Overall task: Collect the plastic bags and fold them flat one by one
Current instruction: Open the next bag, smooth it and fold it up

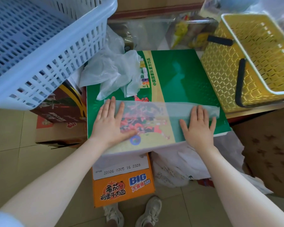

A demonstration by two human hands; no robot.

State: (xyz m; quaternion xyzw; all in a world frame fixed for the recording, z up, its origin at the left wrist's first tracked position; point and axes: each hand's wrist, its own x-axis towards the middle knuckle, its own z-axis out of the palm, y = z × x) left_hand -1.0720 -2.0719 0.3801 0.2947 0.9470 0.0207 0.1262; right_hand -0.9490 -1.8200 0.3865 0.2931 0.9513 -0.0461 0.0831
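A translucent plastic bag (154,117) lies flat in a wide band across the near half of a green printed box (184,74). My left hand (111,122) presses palm-down on the bag's left end, fingers spread. My right hand (198,126) lies flat on its right end, a ring on one finger. Behind my left hand, a heap of crumpled whitish plastic bags (111,74) sits on the box's far left corner, untouched.
A large blue slotted basket (39,38) overhangs at upper left. A yellow basket (246,59) with black handles stands at right. An orange noodle carton (121,185) and white bags (184,169) sit below the green box. Brown cartons flank both sides.
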